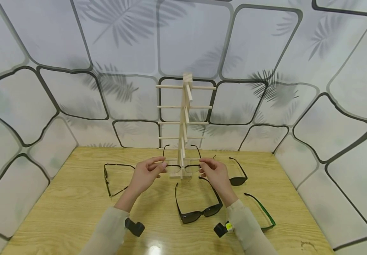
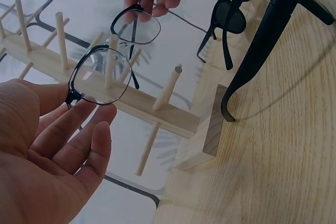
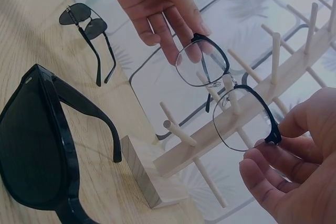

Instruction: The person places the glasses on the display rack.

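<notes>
Both hands hold a pair of half-rim eyeglasses (image 1: 174, 165) with a dark upper frame and clear lenses. My left hand (image 1: 147, 173) pinches the left hinge corner; my right hand (image 1: 216, 174) pinches the right one. The temples point away, one to each side of a wooden eyeglass stand (image 1: 182, 124). In the left wrist view, the glasses' bridge is over a front peg (image 2: 112, 59) near the stand's lower end. Whether it bears on the peg I cannot tell. The right wrist view shows the right fingers (image 3: 294, 156) at the frame's corner.
Black sunglasses (image 1: 191, 216) lie in front of the stand, temples toward it. Dark-lensed sunglasses (image 1: 237, 181) and green-framed glasses (image 1: 267, 215) are to the right. Thin-framed glasses (image 1: 106, 177) lie at left. A patterned backdrop (image 1: 132, 99) stands behind the wooden table (image 1: 62, 212).
</notes>
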Demonstrator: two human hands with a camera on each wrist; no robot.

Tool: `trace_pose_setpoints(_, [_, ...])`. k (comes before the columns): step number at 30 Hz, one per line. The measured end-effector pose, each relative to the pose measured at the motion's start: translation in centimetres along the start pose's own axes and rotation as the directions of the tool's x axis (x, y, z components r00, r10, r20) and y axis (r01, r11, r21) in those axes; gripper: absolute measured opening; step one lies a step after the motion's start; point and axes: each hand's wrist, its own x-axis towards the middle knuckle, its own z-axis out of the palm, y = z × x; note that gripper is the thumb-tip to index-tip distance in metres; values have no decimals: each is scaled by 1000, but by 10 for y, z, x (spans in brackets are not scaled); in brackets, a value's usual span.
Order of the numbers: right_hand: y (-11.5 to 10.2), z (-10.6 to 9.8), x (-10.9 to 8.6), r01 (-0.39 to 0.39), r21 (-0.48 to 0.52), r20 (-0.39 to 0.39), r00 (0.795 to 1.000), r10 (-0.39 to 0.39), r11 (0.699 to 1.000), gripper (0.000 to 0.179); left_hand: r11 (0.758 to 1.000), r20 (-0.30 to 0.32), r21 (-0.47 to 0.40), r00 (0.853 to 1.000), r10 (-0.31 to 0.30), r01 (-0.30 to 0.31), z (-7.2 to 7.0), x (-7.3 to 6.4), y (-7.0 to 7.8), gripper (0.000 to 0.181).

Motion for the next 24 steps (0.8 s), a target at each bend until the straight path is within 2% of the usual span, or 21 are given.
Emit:
trace_pose_setpoints(15, [1,0,2,-3,-7,-4,1000,3,1000,26,1000,-28,-6,1000,1,-1,3,2,-2,41])
trace_pose_setpoints(24, [2,0,4,1,3,4,1000,-1,1000,26,1000,-23,-23,1000,5,-6,3,3,-2,42])
